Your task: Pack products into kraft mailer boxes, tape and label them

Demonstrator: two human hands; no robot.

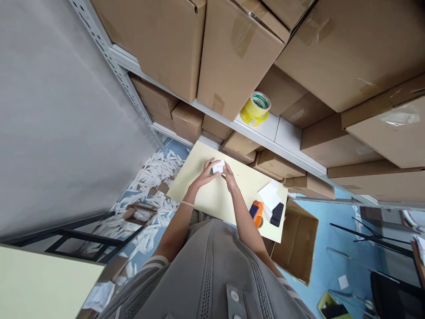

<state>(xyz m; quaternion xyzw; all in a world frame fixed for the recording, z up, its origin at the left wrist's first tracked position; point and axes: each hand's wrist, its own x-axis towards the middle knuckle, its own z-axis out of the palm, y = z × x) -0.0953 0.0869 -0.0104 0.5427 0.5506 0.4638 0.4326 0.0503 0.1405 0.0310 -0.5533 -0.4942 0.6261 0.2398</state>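
Observation:
Both my hands hold one small white box [218, 166] with faint reddish marks on its upper face, just above the pale yellow table [199, 195]. My left hand [207, 173] grips its left side, where a bit of dark green shows at the edge. Against the right side, the fingers of my right hand [228, 176] are curled. Right of my right forearm lie an orange tape dispenser [256, 213], some white papers [269, 196] and a black phone-like object [276, 214].
Metal shelving [199, 106] full of cardboard boxes [239, 53] rises beyond the table, with yellow tape rolls [256, 108] on one shelf. An open carton [295, 239] stands at the table's right. White paper strips [159, 177] litter the floor at left. Another table [43, 283] is at lower left.

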